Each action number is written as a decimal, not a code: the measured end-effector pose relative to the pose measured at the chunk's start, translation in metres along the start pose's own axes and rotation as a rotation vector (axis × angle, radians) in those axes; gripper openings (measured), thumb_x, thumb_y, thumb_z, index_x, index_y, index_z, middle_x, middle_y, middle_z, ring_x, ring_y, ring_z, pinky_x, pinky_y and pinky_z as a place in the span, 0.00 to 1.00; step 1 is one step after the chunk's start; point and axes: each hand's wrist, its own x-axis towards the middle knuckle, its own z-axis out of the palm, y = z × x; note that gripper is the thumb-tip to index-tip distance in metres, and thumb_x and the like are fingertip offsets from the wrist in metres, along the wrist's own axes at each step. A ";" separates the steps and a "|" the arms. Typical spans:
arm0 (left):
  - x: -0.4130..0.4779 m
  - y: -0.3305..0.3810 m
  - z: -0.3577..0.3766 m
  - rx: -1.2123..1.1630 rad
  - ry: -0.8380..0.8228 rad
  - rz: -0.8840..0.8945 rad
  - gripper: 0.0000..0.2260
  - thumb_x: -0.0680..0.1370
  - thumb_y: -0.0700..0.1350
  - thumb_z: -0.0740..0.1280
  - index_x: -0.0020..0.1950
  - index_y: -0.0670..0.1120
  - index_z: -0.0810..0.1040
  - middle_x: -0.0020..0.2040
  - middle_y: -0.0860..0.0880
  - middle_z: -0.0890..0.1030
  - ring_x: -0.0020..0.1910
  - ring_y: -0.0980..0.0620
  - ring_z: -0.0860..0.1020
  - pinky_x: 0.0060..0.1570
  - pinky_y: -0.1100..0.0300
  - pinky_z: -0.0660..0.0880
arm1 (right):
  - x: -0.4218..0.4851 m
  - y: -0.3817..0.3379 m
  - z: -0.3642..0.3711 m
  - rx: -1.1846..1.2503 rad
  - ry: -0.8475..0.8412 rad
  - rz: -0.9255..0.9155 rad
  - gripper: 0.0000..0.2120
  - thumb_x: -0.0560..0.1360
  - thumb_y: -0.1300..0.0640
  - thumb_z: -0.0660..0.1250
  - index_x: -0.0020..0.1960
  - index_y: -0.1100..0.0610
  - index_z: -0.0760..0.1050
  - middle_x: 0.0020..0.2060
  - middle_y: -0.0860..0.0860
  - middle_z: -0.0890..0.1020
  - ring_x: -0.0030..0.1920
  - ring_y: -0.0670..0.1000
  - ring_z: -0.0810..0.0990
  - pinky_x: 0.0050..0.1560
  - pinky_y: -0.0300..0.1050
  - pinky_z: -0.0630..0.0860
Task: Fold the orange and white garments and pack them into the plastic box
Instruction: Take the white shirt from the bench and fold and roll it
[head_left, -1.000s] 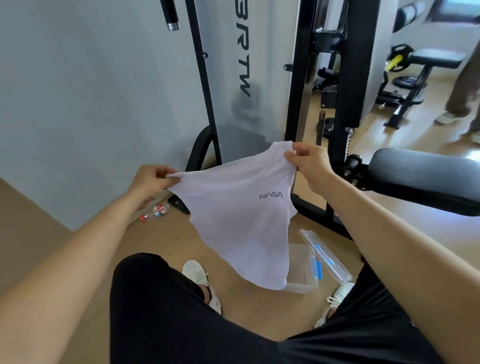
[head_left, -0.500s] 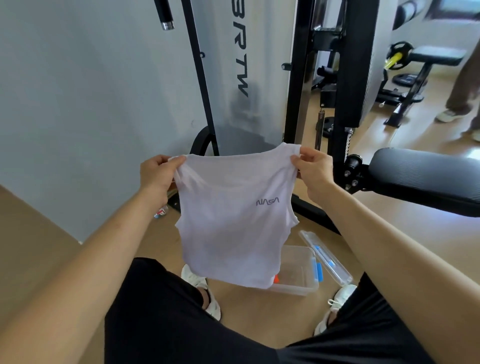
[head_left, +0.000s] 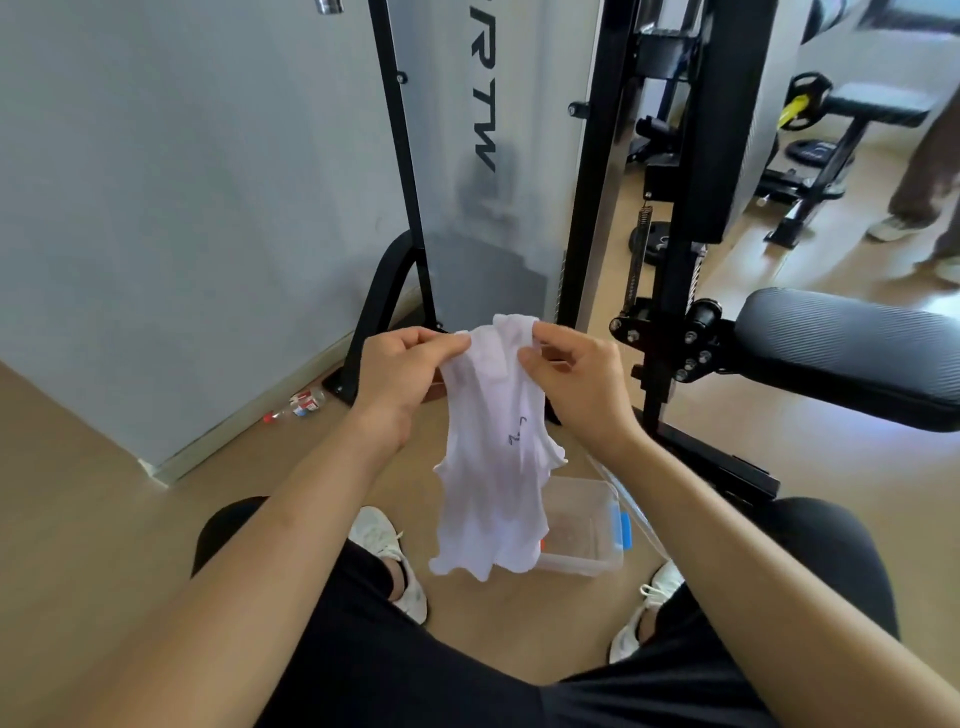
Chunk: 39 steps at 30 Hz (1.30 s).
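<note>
White cloth, thin and crumpled, was pinched at its top edge between both hands. The left hand (head_left: 397, 371) closed thumb and fingers on the left corner of the white garment (head_left: 491, 457); the right hand (head_left: 574, 382) held the right corner, thumb and forefinger nipped on the fabric, remaining fingers loosely curled. The two grips sat close together, so the garment hung bunched and narrow beneath them, dark lettering partly creased out of sight. Directly below its hem, on the wood floor (head_left: 104, 499), stood the plastic box (head_left: 582, 525), open, clear-walled with a blue latch; something orange showed at its near-left edge, mostly hidden. White shoes (head_left: 387, 551) flanked the box. Beyond the hands rose a black machine frame (head_left: 587, 218); right of them, a padded bench (head_left: 852, 353).
</note>
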 end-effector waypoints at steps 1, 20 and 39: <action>-0.002 -0.002 0.004 0.015 -0.007 0.015 0.06 0.71 0.46 0.77 0.39 0.44 0.86 0.41 0.44 0.87 0.43 0.47 0.84 0.44 0.55 0.83 | -0.004 0.000 0.003 0.011 -0.016 -0.004 0.12 0.77 0.62 0.68 0.38 0.67 0.73 0.32 0.64 0.73 0.33 0.60 0.67 0.34 0.45 0.66; -0.055 -0.025 0.014 -0.109 -0.327 -0.011 0.15 0.83 0.47 0.59 0.54 0.49 0.86 0.52 0.49 0.87 0.54 0.51 0.85 0.57 0.55 0.78 | -0.040 0.013 0.010 -0.020 0.136 -0.029 0.02 0.75 0.63 0.73 0.45 0.61 0.84 0.34 0.54 0.83 0.36 0.56 0.81 0.38 0.54 0.80; 0.002 -0.093 -0.006 0.393 -0.494 0.270 0.07 0.76 0.45 0.74 0.44 0.42 0.83 0.35 0.46 0.80 0.35 0.51 0.74 0.36 0.60 0.72 | -0.043 0.027 -0.047 0.189 -0.059 0.167 0.05 0.76 0.64 0.72 0.51 0.59 0.83 0.39 0.47 0.84 0.40 0.48 0.81 0.44 0.47 0.80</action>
